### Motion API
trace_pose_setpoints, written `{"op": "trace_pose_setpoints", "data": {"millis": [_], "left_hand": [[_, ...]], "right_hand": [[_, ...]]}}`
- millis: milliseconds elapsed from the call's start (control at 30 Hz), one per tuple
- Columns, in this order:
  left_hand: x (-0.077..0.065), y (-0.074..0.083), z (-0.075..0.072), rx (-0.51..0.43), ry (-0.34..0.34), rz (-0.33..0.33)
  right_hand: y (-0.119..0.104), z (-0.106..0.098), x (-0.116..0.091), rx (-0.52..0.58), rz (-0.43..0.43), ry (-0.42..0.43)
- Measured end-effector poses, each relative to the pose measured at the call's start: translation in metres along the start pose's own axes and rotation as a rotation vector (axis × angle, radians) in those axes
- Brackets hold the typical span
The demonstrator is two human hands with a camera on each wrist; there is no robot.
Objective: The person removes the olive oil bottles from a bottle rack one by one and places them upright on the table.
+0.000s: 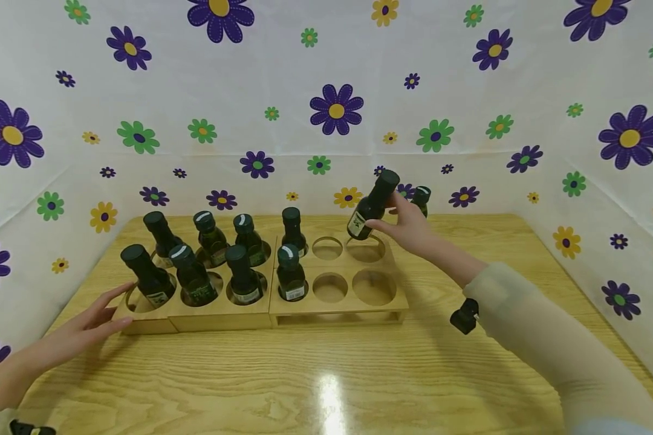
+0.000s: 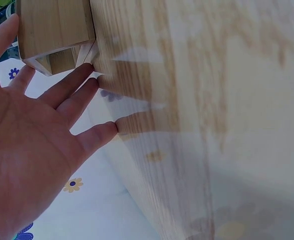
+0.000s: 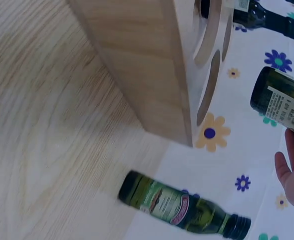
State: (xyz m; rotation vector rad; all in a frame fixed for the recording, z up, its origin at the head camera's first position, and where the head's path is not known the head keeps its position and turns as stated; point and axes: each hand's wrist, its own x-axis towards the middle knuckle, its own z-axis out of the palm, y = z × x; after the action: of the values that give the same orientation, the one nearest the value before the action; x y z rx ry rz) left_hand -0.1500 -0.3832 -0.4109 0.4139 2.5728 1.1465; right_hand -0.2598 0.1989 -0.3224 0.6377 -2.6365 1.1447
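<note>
My right hand (image 1: 408,228) grips a dark glass bottle (image 1: 371,208) with a black cap and a pale label. That bottle is tilted, its base over the back right hole of the right wooden rack (image 1: 334,269). In the right wrist view the base of the held bottle (image 3: 281,100) shows, with fingertips under it. My left hand (image 1: 92,326) is at the left end of the left wooden rack (image 1: 217,322), thumb by the front corner. Its fingers (image 2: 79,97) are spread and straight in the left wrist view.
Several dark bottles (image 1: 196,281) stand in the left rack. Two more, one front (image 1: 291,275) and one back (image 1: 292,232), fill the right rack's left column. A green-labelled bottle (image 3: 171,202) stands on the table (image 1: 441,362) right of the rack. Flowered cloth (image 1: 283,78) surrounds the table.
</note>
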Motion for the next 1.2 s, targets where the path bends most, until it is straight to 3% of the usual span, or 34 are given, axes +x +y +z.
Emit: {"op": "trace_pose_setpoints", "data": {"millis": [400, 700, 1200], "left_hand": [[0.0, -0.001, -0.002, -0.004, -0.008, 0.0], [0.001, -0.003, -0.001, -0.003, -0.005, 0.012], [0.0, -0.001, 0.0, -0.003, 0.006, 0.01]], "right_hand": [[0.035, -0.04, -0.034, 0.02, 0.058, 0.039], [0.062, -0.061, -0.051, -0.05, 0.136, 0.089], [0.097, -0.067, -0.054, -0.105, 0.252, 0.108]]}}
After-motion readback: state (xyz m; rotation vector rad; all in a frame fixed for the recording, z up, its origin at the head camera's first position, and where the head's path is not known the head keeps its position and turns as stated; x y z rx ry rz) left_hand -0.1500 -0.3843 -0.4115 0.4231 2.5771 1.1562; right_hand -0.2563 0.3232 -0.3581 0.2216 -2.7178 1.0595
